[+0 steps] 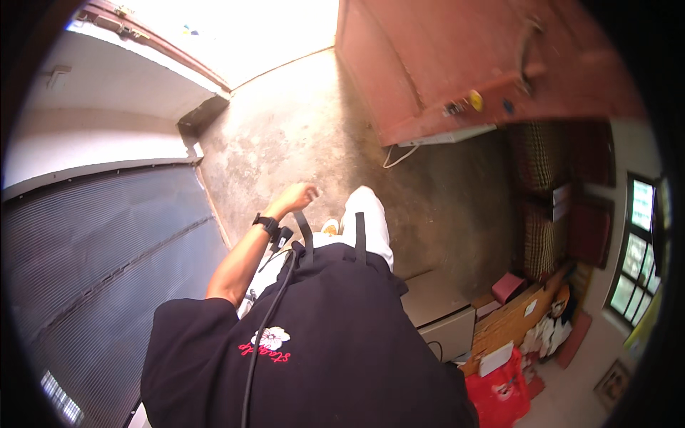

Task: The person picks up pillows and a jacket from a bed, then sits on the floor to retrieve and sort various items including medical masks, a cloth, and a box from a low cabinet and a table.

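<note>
My left hand [299, 197] hangs over the concrete floor [267, 144], in front of my body. Its fingers look curled but are blurred, and no object shows plainly in them. Around that wrist is a black watch [267, 223], with a small dark device [282, 239] beside it. A black cable [262, 331] runs down my dark shirt [342, 342]. Two grey straps [360, 235] hang in front of my white trousers [369, 214]. My right hand is out of view. Below me shows part of a shoe [330, 227].
A reddish door [444, 53] with a handle [527, 53] stands by a brightly lit doorway [278, 32]. To the left is a ribbed blue-grey panel [118, 235]. Patterned chairs [537, 235], a pale cabinet [449, 331] and a red bag [500, 393] lie to the right.
</note>
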